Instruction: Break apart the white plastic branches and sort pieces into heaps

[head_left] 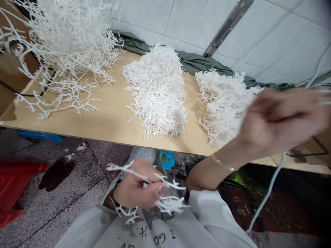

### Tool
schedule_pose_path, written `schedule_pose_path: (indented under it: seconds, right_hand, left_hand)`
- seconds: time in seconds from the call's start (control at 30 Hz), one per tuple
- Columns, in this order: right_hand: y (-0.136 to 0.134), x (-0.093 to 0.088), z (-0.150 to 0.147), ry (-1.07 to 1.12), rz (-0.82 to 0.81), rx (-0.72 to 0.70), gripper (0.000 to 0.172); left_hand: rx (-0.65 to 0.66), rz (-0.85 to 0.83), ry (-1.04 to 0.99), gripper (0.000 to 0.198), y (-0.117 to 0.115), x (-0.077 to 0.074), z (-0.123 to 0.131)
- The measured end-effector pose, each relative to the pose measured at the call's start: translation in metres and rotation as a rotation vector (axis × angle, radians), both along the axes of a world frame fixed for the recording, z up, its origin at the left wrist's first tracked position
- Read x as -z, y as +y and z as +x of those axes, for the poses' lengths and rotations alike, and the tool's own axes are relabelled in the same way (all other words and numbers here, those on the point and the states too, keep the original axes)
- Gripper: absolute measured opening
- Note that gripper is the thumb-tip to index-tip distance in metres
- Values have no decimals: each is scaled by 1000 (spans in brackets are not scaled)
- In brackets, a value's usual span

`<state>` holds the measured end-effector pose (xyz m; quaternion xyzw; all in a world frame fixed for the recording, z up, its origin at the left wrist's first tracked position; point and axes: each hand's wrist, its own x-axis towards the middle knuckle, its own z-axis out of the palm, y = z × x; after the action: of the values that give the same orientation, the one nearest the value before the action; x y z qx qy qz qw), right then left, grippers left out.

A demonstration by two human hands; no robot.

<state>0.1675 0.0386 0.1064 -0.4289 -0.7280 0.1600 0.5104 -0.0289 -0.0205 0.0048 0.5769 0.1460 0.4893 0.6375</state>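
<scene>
My left hand (pixel 137 189) is low, close to my lap, with its fingers closed round a white branched plastic sprig (pixel 165 203) whose twigs stick out on both sides. My right hand (pixel 279 120) is raised over the table's right part, smeared by motion, beside the right pile of short white plastic pieces (pixel 222 100). A thin white strand (pixel 266 196) hangs down under that hand; I cannot tell whether the hand holds it. A middle pile of the same short pieces (pixel 157 89) lies on the wooden table (pixel 108 120).
A big heap of white branched sprigs (pixel 64 44) covers the table's left end. A green cloth (pixel 196 63) lies along the tiled wall. Below the table stand a red stool (pixel 12 186), a blue object (pixel 167 160) and a dark shape on the speckled floor.
</scene>
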Motion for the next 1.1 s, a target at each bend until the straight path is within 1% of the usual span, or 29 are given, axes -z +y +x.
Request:
schedule_pose_path:
  seconds: [0.03,0.1,0.13,0.17,0.27,0.33,0.43,0.53,0.6,0.63,0.7,0.73,0.77,0.8,0.83,0.87,0.93,0.97,1.03,1.1]
  right_hand:
    - [7,-5,10,173,119,40,54]
    - [17,-4,18,527,331,108,49]
    - [19,1,14,620,360,101,43]
    - [20,8,7,637,320,67,37]
    - [14,29,-22,459,80,-35,29]
    - [6,37,-36,411,15,-50,25]
    - [-3,37,-41,371,27,-48,22]
    - [0,36,-35,262,64,25,20]
    - [10,39,-29,51,54,103,10]
    - [16,43,-27,-82,42,145,9]
    - [25,51,-25,-298,34,214,23]
    - [27,56,-26,-329,42,233,26]
    - [25,60,-28,-302,43,219,25]
    - [21,64,-30,-237,24,160,21]
    - [15,67,-33,-158,-19,63,15]
    - [8,69,-37,-87,-76,-54,14]
    - [-5,72,-43,-16,-166,-254,21]
    - [-10,73,-45,-16,-181,-306,24]
    - [-14,75,-49,-35,-174,-329,27]
    - [-14,76,-50,-35,-174,-325,25]
  left_hand:
    - [-55,-8,-10,53,-2,1,-3]
    - [-212,-84,-6,44,0,4,-7]
    - [-273,-132,-13,41,2,5,-7]
    - [-321,-183,-28,40,6,5,-6]
    - [-427,-280,-99,38,17,5,0]
    - [-454,-296,-161,37,21,6,3]
    - [-473,-289,-220,36,24,9,3]
    - [-461,-328,-222,37,24,10,1]
    - [-427,-354,-217,37,24,9,1]
    - [-402,-356,-212,38,24,8,2]
    - [-357,-342,-192,39,24,6,4]
    - [-342,-331,-181,38,24,6,5]
    - [-336,-321,-174,37,24,6,6]
    - [-341,-318,-172,36,25,7,6]
    - [-357,-320,-172,34,25,8,7]
    - [-376,-326,-166,32,25,9,8]
    - [-396,-330,-128,30,25,14,8]
    - [-401,-315,-100,29,25,16,9]
    - [-417,-251,-47,26,26,19,9]
    - [-475,-166,1,24,26,19,9]
